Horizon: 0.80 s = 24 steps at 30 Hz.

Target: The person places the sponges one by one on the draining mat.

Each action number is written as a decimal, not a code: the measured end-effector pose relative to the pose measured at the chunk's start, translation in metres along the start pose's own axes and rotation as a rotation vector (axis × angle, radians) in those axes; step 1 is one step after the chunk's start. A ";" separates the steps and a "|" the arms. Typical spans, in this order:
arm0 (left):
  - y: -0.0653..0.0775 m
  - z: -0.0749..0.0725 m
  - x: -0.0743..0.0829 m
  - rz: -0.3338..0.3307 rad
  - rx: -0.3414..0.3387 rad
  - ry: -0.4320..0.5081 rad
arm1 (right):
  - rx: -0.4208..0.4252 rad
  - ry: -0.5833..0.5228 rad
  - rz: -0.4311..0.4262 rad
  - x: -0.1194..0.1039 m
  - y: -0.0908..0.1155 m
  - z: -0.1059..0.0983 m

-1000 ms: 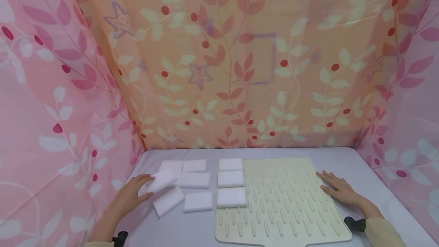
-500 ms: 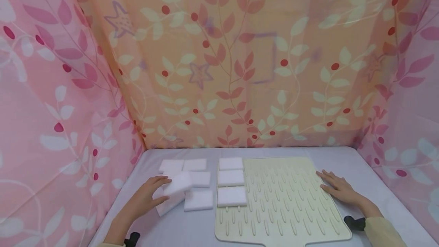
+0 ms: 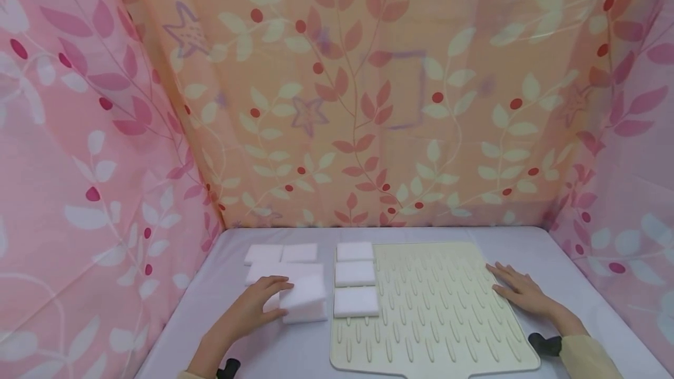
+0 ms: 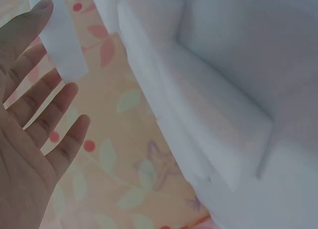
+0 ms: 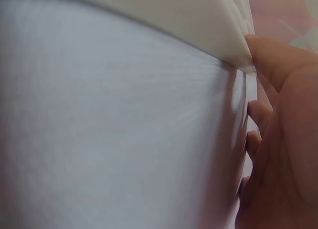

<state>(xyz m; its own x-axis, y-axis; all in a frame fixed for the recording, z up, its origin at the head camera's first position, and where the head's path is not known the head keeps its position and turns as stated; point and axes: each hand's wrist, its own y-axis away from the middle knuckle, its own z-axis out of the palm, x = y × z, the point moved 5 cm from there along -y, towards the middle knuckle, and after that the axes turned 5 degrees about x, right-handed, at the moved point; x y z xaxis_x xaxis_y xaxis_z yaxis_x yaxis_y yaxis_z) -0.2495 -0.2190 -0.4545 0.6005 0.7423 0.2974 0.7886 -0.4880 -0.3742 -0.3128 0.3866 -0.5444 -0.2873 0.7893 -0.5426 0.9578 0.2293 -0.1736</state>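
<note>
Block (image 3: pixel 302 292): white, pinched by left hand (image 3: pixel 251 307)
Mat (image 3: pixel 447 309): right edge touched by right hand (image 3: pixel 522 292), fingers relaxed
Mat, left side: three white blocks (image 3: pixel 355 274)

Orange leaf-print curtain (image 3: pixel 337 92) behind, pink leaf-print curtains (image 3: pixel 63 168) both sides, pale tabletop (image 3: pixel 295 352)

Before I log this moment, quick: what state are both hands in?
Left hand: holding a white block in a pinch.
Right hand: open, touching the edge of the cream board.

Text: none legible | labels: none | brands: none | numbers: none | signs: none
</note>
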 end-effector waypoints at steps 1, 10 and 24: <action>-0.001 0.001 0.004 0.010 -0.002 0.002 | 0.000 -0.002 0.000 0.000 0.000 0.000; -0.011 0.020 0.032 0.109 -0.013 0.005 | -0.001 -0.005 -0.004 0.005 0.000 0.002; -0.015 0.044 0.067 0.210 -0.060 0.079 | -0.004 -0.013 -0.009 0.004 0.001 0.002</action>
<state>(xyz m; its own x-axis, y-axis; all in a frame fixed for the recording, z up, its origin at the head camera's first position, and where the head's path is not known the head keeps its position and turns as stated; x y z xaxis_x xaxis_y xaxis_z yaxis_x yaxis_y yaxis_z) -0.2273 -0.1419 -0.4674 0.7587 0.5844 0.2877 0.6505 -0.6562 -0.3825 -0.3135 0.3892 -0.5485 -0.2959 0.7798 -0.5517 0.9552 0.2384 -0.1752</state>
